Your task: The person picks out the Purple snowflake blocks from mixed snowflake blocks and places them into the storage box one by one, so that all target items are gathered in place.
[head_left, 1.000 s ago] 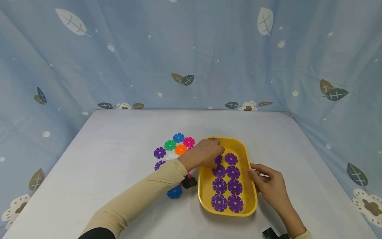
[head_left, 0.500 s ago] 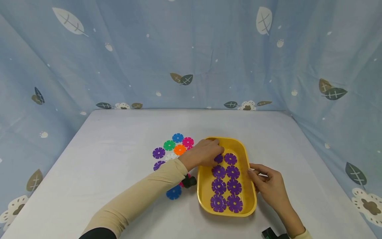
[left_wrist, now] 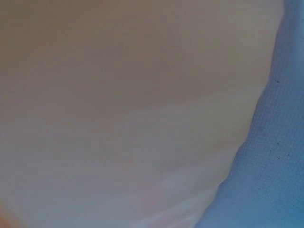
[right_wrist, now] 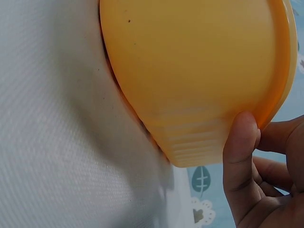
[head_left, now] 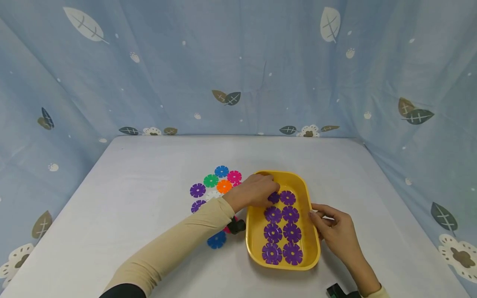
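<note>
A yellow plastic tray (head_left: 311,248) stands right of centre in the head view, with several purple snowflake discs (head_left: 292,233) laid flat in two columns. My left hand (head_left: 255,192) reaches over its left rim; thumb and fingertips close around the far-left purple disc (head_left: 273,198), partly hiding it. My right hand (head_left: 337,229) pinches the tray's right rim. In the right wrist view the thumb (right_wrist: 241,142) lies against the tray's outer wall (right_wrist: 199,71), other fingers curled behind the rim. Blurred cloth fills most of the left wrist view.
Left of the tray, loose snowflake discs lie on the white table (head_left: 149,174): blue (head_left: 221,171), green (head_left: 210,181), orange (head_left: 224,186), pink (head_left: 234,176) and purple (head_left: 197,190). My left forearm (head_left: 179,236) covers some. A blue patterned curtain (head_left: 238,62) hangs behind the table.
Both hands stay in nearly the same place. The purple disc at the left fingertips shifts very slightly; the whole head view drifts a little.
</note>
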Tool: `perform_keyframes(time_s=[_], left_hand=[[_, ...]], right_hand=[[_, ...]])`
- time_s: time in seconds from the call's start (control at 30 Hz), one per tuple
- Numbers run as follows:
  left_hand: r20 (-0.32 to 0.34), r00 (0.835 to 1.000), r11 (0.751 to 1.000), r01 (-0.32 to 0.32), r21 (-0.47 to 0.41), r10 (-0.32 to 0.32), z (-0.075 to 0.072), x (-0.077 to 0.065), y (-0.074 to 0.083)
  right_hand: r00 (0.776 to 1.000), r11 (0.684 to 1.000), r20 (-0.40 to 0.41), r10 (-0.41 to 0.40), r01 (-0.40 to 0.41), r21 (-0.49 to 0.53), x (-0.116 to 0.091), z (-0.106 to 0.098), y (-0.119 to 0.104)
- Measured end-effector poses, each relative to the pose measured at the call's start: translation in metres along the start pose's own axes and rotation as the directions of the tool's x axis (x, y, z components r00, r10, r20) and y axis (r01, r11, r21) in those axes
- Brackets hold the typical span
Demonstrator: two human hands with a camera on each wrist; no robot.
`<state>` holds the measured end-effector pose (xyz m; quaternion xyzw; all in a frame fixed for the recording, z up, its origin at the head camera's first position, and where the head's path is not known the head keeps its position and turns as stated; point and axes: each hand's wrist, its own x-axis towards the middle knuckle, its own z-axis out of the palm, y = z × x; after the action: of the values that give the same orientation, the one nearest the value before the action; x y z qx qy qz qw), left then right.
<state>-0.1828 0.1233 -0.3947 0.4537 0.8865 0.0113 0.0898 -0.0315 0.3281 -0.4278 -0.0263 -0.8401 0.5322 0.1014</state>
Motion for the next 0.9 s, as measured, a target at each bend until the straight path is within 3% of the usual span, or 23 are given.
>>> perform_keyframes(time_s=[0.37, 0.9], left_hand=[[0.018, 1.000, 1.000, 0.005, -0.008, -0.005, -0.002, -0.002, 0.002], [-0.064, 0.996, 0.995, -0.067, -0.070, 0.063, -0.022, -0.025, 0.011]], right_hand=[[1.000, 1.000, -0.001, 0.010, -0.010, 0.004, -0.001, 0.000, 0.000], [1.000, 1.000, 0.002, 0.006, -0.006, -0.019, 0.000, 0.000, 0.000]])
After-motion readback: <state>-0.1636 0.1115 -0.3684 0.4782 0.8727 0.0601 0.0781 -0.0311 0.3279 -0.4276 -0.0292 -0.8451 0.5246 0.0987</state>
